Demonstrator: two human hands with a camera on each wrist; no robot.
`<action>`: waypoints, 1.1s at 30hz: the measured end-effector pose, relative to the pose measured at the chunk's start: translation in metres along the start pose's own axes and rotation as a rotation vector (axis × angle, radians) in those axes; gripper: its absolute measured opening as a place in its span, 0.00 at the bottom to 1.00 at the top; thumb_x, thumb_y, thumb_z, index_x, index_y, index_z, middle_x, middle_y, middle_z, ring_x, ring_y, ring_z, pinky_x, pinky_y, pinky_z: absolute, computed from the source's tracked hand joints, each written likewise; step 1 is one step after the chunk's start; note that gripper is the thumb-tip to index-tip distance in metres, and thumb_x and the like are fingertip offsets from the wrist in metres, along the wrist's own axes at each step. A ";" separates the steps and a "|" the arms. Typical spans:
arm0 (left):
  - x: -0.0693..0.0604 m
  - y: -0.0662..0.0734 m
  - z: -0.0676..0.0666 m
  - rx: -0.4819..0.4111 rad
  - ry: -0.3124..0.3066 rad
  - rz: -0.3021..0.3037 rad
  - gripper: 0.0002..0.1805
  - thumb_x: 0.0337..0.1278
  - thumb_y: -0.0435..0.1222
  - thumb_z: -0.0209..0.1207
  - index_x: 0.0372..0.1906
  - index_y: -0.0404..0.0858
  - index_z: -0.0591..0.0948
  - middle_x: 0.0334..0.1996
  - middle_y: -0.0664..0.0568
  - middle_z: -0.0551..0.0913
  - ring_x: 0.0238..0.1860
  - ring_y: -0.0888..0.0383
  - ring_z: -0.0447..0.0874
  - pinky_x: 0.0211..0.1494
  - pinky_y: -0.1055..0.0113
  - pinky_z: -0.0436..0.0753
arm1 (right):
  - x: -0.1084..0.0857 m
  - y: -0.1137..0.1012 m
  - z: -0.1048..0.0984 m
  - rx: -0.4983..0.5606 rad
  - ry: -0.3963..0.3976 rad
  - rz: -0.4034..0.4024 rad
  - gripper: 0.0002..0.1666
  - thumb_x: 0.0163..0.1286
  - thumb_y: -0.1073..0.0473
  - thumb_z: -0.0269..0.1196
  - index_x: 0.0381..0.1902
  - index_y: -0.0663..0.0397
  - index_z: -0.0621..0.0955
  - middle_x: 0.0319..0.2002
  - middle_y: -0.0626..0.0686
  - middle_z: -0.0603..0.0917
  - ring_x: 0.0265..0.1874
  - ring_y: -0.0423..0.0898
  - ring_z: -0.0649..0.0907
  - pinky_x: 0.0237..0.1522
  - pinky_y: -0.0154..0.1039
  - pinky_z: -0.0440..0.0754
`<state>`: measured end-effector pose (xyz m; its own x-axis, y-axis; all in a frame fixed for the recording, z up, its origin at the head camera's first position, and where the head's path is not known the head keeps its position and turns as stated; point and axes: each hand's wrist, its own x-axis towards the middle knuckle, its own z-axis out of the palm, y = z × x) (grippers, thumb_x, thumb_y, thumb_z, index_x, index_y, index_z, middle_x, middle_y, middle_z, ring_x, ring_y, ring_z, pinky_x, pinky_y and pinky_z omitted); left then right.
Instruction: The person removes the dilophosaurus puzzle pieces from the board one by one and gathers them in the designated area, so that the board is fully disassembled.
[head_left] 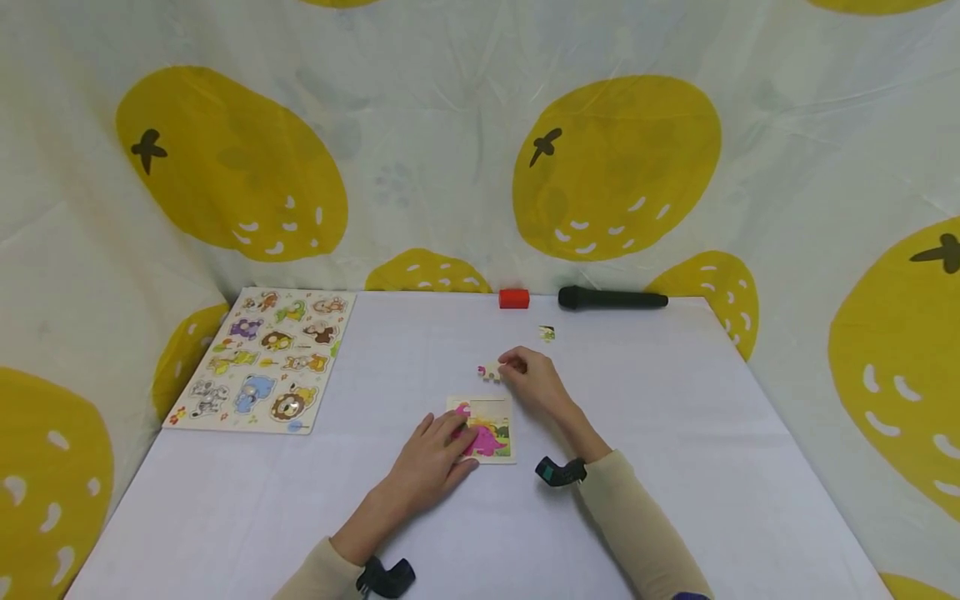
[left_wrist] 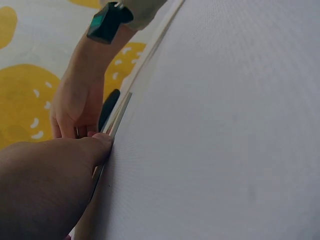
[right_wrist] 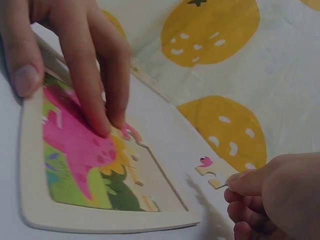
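Observation:
A small framed jigsaw puzzle (head_left: pixel 491 409) of a pink dinosaur lies on the table in the head view. Part of its upper area shows bare wood. My left hand (head_left: pixel 429 461) rests over its left side; in the right wrist view the fingertips press on the picture and the thumb lies at the frame's edge (right_wrist: pixel 115 224). Just beyond the frame, my right hand (head_left: pixel 534 379) pinches a pale puzzle piece (right_wrist: pixel 216 175) with a pink patch, held above the table. Another puzzle piece (head_left: pixel 547 333) lies farther back on the white cloth.
At the back edge are a red block (head_left: pixel 513 299) and a black microphone-shaped object (head_left: pixel 613 298). A wooden board with animal pieces (head_left: pixel 258 362) lies at the left. Behind the table hangs a curtain (head_left: pixel 442 183) with a yellow fruit print.

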<state>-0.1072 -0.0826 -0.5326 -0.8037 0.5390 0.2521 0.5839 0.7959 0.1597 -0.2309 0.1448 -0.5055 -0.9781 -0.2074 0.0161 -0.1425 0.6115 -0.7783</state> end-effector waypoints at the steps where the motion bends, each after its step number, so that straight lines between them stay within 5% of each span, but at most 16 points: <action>1: 0.000 0.000 0.000 -0.001 -0.002 -0.003 0.28 0.68 0.56 0.56 0.67 0.48 0.78 0.67 0.50 0.74 0.70 0.51 0.70 0.74 0.45 0.70 | 0.003 0.001 -0.001 -0.003 0.003 0.003 0.11 0.73 0.55 0.63 0.50 0.51 0.83 0.40 0.51 0.84 0.39 0.46 0.79 0.44 0.36 0.81; 33: 0.001 -0.001 0.003 -0.058 0.012 -0.015 0.27 0.67 0.54 0.59 0.65 0.46 0.79 0.66 0.50 0.74 0.70 0.52 0.70 0.74 0.43 0.69 | 0.065 0.023 -0.038 -0.106 0.094 0.103 0.16 0.76 0.60 0.56 0.56 0.59 0.82 0.53 0.60 0.84 0.52 0.55 0.80 0.61 0.52 0.80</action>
<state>-0.1086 -0.0823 -0.5351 -0.8109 0.5239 0.2608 0.5781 0.7863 0.2179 -0.3039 0.1748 -0.4986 -0.9976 -0.0698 0.0024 -0.0509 0.7040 -0.7083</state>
